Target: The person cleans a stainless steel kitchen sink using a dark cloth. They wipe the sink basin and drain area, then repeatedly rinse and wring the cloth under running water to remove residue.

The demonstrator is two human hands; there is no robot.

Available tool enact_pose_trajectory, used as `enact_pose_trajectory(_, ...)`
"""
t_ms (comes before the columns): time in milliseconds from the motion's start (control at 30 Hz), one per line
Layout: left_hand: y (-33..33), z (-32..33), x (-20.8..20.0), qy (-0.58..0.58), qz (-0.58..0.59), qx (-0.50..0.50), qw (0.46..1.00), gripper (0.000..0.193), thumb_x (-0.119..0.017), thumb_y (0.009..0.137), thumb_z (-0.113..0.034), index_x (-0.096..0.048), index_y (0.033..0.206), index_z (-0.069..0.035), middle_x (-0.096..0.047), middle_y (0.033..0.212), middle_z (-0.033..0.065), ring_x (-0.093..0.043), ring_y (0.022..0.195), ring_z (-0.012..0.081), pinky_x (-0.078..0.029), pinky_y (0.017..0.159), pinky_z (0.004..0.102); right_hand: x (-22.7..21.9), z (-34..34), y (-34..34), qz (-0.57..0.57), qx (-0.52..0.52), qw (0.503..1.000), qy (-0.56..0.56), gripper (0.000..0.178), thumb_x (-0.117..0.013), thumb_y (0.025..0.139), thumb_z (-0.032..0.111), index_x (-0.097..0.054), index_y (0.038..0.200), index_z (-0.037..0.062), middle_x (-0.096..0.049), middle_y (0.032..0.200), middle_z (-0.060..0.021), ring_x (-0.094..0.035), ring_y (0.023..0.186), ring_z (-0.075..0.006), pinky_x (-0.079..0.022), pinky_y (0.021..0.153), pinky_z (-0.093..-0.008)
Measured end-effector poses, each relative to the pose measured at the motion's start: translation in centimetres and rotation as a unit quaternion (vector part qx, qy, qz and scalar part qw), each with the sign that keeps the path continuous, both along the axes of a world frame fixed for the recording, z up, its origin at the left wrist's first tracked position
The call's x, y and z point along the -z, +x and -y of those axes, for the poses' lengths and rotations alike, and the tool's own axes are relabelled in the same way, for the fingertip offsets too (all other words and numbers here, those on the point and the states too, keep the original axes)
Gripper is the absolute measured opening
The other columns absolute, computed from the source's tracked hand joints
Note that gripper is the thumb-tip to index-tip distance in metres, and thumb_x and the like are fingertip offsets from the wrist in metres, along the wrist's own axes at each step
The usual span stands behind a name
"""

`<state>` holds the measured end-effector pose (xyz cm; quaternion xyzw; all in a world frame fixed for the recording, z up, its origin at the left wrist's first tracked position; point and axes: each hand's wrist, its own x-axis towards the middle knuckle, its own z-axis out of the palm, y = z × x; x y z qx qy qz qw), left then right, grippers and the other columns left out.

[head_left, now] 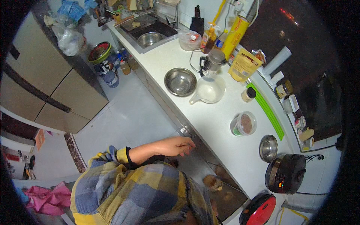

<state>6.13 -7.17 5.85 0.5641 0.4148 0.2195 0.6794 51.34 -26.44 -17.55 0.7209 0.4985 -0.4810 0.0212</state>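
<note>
Smooth white countertop, faint sheen across it, and here's the steel bowl, polished metal catching the light! The scoop looks like milky plastic, smooth and softly shiny; the tub goes see-through, thin clear plastic. Another flash of bright metal from the small bowl! Now the cooker, black and glossy, while the red-topped appliance gleams. Cloth next: matt plaid shirt, soft and creased, then crumpled pink fabric. Floor tiles shine, smooth and pale.
</note>
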Motion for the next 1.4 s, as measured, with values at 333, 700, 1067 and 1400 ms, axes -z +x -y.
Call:
enact_pose_trajectory(333, -15.1, 3.2, -0.2, 0.043, 0.042, -0.055, 0.997, 0.031, -0.042, 0.095, -0.017, -0.047, 0.124, -0.004, -0.061, 0.099, 0.0085, -0.057, 0.083, 0.0153, -0.047, 0.077, 0.0297, -7.4, -10.7, -11.4, -0.109, -0.084, 0.984, 0.108, 0.023, -0.055, 0.084, 0.018, -0.06, 0.088, -0.0038, -0.061, 0.073, -0.0127, -0.056, 0.067, -0.0205, -0.045, 0.061, -0.035)
enact_pose_trajectory(700, -40.3, 5.6, -0.9, 0.057, -0.017, -0.244, 0.968, 0.026, -0.042, 0.096, -0.013, -0.051, 0.118, -0.004, -0.063, 0.094, 0.0094, -0.06, 0.083, 0.016, -0.049, 0.077, 0.0299, -14.8, -26.5, -44.2, -0.124, -0.257, 0.94, 0.188, 0.036, -0.056, 0.089, 0.027, -0.059, 0.11, -0.0016, -0.062, 0.076, -0.0099, -0.056, 0.068, -0.0178, -0.046, 0.064, -0.0314)
enact_pose_trajectory(1067, -52.3, 1.4, 0.7, 0.075, -0.018, -0.295, 0.952, 0.029, -0.044, 0.097, -0.019, -0.05, 0.118, -0.001, -0.063, 0.094, 0.0103, -0.061, 0.084, 0.0164, -0.047, 0.079, 0.0296, -18.7, -41.1, -69.3, -0.166, -0.428, 0.861, 0.217, 0.035, -0.057, 0.088, 0.026, -0.058, 0.113, 0.0021, -0.065, 0.089, -0.0145, -0.062, 0.08, -0.0242, -0.048, 0.072, -0.0322)
enact_pose_trajectory(1400, -63.6, -15.0, 2.7, 0.047, -0.015, -0.275, 0.96, 0.029, -0.044, 0.096, -0.018, -0.05, 0.119, -0.001, -0.063, 0.096, 0.011, -0.062, 0.083, 0.0172, -0.048, 0.078, 0.0296, -12.1, -64.3, -85.0, -0.307, -0.169, 0.91, 0.222, 0.035, -0.055, 0.09, 0.022, -0.053, 0.118, -0.0002, -0.062, 0.091, -0.0075, -0.059, 0.079, -0.0155, -0.051, 0.067, -0.0305)
